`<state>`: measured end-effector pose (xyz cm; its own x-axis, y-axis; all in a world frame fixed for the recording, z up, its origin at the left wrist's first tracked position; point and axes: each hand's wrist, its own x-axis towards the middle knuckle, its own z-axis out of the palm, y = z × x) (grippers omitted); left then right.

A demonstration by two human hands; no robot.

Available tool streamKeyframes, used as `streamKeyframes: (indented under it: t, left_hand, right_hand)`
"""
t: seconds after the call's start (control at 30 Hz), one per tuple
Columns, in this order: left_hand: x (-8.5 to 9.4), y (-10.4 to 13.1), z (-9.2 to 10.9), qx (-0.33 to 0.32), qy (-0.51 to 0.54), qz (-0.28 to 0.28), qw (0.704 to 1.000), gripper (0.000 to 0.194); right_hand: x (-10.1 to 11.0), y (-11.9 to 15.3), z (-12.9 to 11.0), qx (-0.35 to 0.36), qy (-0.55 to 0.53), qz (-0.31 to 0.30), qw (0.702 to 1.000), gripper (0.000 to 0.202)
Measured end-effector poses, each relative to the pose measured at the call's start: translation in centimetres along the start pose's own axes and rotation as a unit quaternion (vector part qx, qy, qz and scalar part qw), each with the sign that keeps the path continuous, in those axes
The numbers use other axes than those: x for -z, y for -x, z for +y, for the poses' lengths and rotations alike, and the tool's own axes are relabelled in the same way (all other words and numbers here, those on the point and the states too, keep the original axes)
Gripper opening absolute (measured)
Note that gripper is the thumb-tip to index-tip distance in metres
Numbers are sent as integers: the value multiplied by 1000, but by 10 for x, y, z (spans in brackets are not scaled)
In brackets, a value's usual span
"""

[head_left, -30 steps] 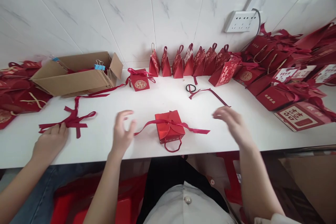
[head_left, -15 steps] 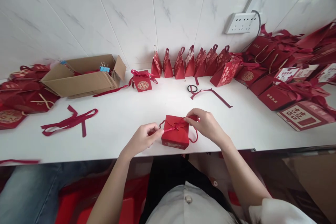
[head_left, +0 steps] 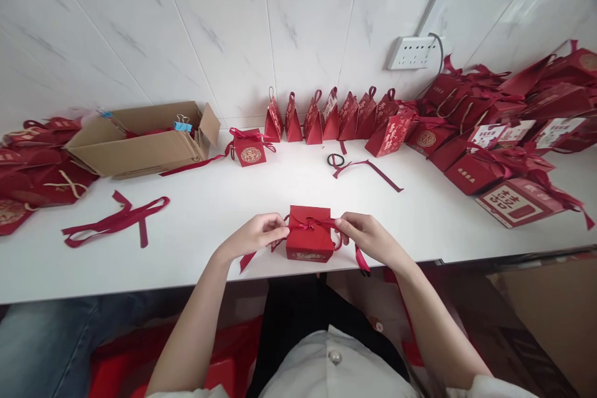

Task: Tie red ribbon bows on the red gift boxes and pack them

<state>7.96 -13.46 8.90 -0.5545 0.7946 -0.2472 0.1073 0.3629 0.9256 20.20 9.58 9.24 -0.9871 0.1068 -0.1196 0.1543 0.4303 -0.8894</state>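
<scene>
A small red gift box (head_left: 308,244) sits near the front edge of the white table, with twisted cord handles at both sides. Across its top runs a red ribbon (head_left: 310,224), knotted at the middle. My left hand (head_left: 262,233) pinches the ribbon at the box's left side, and a ribbon tail hangs below it. At the right side, my right hand (head_left: 364,234) has its fingers closed on the ribbon's other part, with another tail hanging beneath.
Behind stand several red triangular boxes (head_left: 313,121) and a ribboned box (head_left: 249,148). An open carton (head_left: 140,155) and loose ribbon (head_left: 116,219) are at left. Many red boxes (head_left: 471,174) crowd the right. A person's jeans-clad leg (head_left: 46,342) shows lower left.
Both hands have drawn the ribbon out sideways across the box, and its tails now hang on either side. The view has shifted slightly.
</scene>
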Motion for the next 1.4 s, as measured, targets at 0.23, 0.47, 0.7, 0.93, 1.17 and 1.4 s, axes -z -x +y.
streamKeyframes:
  t: [0.23, 0.47, 0.7, 0.93, 1.17, 1.4]
  left_hand:
    - [-1, -6, 1, -18, -58, 94, 994, 38]
    - [-4, -11, 1, -16, -88, 147, 985, 38]
    - [-10, -17, 11, -84, -133, 216, 964, 24]
    - [-48, -8, 25, -152, -391, 269, 867, 5]
    - [-62, -7, 14, -103, -433, 252, 859, 9]
    - [-58, -12, 19, -117, -430, 258, 857, 4]
  right_hand:
    - [-7, -1, -6, 51, -70, -26, 996, 42]
    - [-3, 5, 9, 3, -76, -40, 996, 43]
    - [3, 17, -9, 99, 4, -118, 988, 37]
    - [-14, -24, -25, 273, 286, -2, 918, 12]
    - [-20, -41, -16, 361, 470, -33, 805, 20]
    - [-12, -48, -11, 362, 332, -63, 869, 13]
